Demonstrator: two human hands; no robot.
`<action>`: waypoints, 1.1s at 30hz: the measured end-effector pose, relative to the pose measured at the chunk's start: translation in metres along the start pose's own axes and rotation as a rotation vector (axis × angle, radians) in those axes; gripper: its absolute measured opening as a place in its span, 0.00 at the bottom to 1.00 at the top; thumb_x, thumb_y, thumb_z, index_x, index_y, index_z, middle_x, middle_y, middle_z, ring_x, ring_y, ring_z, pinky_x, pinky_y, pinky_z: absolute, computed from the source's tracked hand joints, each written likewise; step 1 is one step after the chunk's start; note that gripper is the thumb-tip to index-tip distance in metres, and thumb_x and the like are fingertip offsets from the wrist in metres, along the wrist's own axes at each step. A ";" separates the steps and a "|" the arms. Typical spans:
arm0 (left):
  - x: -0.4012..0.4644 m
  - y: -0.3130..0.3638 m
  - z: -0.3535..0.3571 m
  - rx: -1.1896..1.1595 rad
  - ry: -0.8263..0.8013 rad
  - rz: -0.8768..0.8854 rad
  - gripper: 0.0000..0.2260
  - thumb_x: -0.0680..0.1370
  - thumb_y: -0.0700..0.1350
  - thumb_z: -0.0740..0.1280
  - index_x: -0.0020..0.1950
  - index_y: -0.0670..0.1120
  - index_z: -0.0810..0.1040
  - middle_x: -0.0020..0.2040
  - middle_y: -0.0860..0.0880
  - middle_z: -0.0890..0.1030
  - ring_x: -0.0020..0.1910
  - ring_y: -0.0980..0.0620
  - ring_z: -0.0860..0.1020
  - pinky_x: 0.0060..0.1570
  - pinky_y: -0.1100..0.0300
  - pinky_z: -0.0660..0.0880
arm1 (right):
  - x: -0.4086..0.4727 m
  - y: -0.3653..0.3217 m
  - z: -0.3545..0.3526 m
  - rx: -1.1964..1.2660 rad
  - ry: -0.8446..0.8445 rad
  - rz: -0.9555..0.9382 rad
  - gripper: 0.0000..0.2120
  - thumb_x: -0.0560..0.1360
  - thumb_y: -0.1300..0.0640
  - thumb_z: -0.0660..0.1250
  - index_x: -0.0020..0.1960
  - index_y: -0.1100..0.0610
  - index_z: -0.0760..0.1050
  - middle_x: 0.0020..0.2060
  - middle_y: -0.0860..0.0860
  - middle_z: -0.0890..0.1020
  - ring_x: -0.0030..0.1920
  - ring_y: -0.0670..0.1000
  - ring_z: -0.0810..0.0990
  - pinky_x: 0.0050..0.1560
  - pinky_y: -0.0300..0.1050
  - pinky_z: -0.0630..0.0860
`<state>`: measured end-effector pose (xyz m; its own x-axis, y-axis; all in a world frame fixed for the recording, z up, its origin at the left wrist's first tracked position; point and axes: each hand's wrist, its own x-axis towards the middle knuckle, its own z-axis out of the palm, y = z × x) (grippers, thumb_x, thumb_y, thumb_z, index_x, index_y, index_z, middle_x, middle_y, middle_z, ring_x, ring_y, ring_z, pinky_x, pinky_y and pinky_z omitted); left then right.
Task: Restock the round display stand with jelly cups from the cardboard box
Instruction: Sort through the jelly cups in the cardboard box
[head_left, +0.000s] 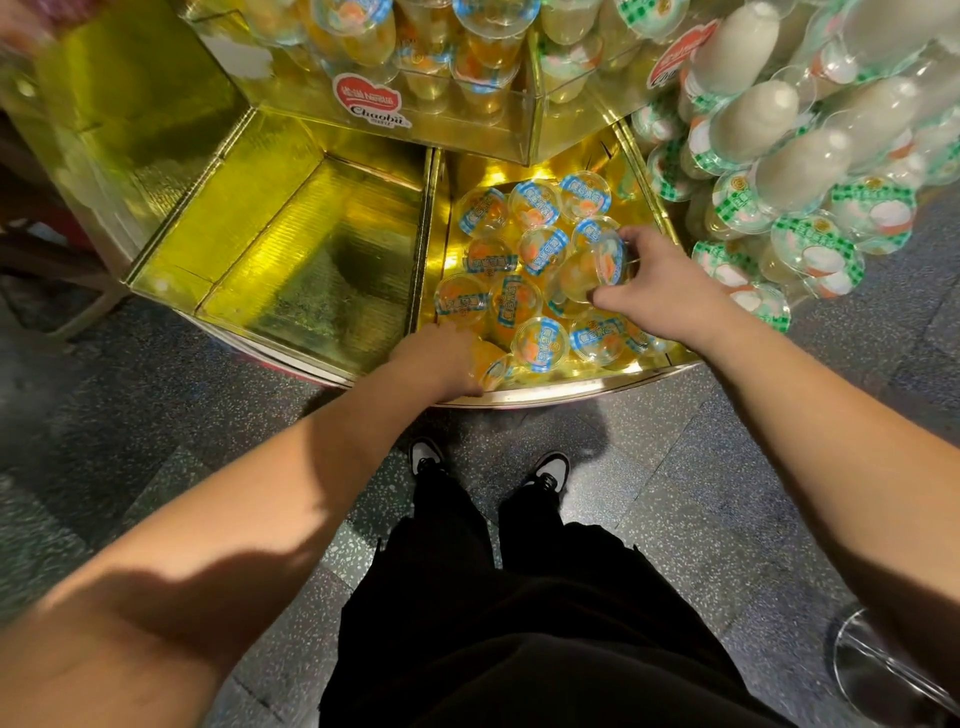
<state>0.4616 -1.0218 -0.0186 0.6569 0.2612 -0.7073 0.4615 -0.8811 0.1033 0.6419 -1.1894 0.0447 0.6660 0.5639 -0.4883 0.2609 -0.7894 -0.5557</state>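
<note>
A jelly cup (589, 273) is being gripped by the right hand (660, 283) over the stand (571, 387) bin's right edge; another cup (493, 366) is being held by the left hand (441, 358) at the front rim. Cups are being judged light, slick, crushable; best taken round the sides

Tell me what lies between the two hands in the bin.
Head view: blue-lidded jelly cups fill the stretch between the left hand and the right hand, which grips one tilted cup.

Gold round display stand (545, 392), frame centre: lower right compartment holds blue-lidded jelly cups (540, 345); stand rests on speckled floor (675, 493).
</note>
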 end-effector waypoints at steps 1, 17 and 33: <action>0.002 0.000 0.002 0.027 -0.014 0.006 0.35 0.74 0.62 0.70 0.75 0.46 0.65 0.72 0.42 0.69 0.69 0.41 0.69 0.65 0.44 0.71 | 0.000 0.000 0.001 0.001 -0.002 -0.002 0.38 0.71 0.52 0.74 0.76 0.54 0.61 0.69 0.55 0.72 0.64 0.54 0.74 0.57 0.40 0.67; 0.034 -0.016 -0.009 0.331 -0.103 0.211 0.13 0.83 0.43 0.60 0.67 0.45 0.71 0.64 0.44 0.74 0.58 0.42 0.77 0.54 0.49 0.75 | 0.003 0.017 0.006 0.020 -0.002 0.028 0.37 0.71 0.51 0.73 0.76 0.54 0.62 0.68 0.55 0.73 0.62 0.54 0.75 0.54 0.39 0.66; 0.052 -0.007 -0.028 0.473 -0.184 0.213 0.11 0.80 0.40 0.61 0.60 0.45 0.78 0.48 0.48 0.76 0.47 0.47 0.76 0.49 0.52 0.78 | 0.005 0.035 0.005 0.028 -0.032 0.060 0.37 0.70 0.51 0.73 0.75 0.54 0.62 0.67 0.55 0.74 0.63 0.54 0.75 0.61 0.44 0.71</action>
<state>0.5088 -0.9908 -0.0362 0.5722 0.0221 -0.8198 -0.0165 -0.9991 -0.0385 0.6503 -1.2130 0.0194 0.6574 0.5232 -0.5422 0.2013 -0.8154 -0.5427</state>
